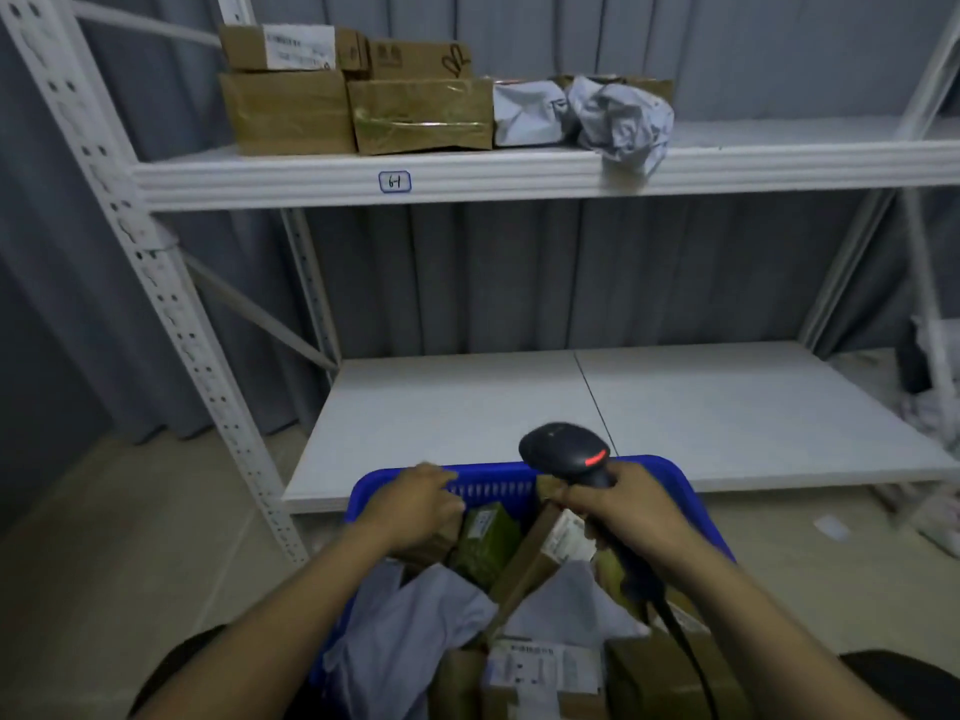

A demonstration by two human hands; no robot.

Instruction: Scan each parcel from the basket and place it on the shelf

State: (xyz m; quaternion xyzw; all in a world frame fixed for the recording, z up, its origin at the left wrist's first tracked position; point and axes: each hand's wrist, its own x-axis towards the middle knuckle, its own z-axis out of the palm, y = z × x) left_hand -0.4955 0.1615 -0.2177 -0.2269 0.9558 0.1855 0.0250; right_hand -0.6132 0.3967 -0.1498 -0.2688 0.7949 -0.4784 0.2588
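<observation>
A blue plastic basket [493, 488] stands in front of me, filled with several parcels: brown boxes and grey mailer bags [410, 631]. My left hand [415, 504] reaches into the far left of the basket and grips a brown parcel [441, 537] there, beside a green-taped box [485, 540]. My right hand [631, 504] holds a black barcode scanner [566, 449] by its handle above the basket's right side, its red light glowing. The white upper shelf [519, 174] carries several cardboard boxes [421, 114] and grey bags [618, 119].
The white lower shelf board [597, 407] lies just behind the basket. White perforated uprights [150, 283] frame the rack at left, with a diagonal brace. Grey curtain hangs behind. Crumpled bags lie on the floor at far right [930, 413]. The scanner cable [685, 652] runs down over the basket.
</observation>
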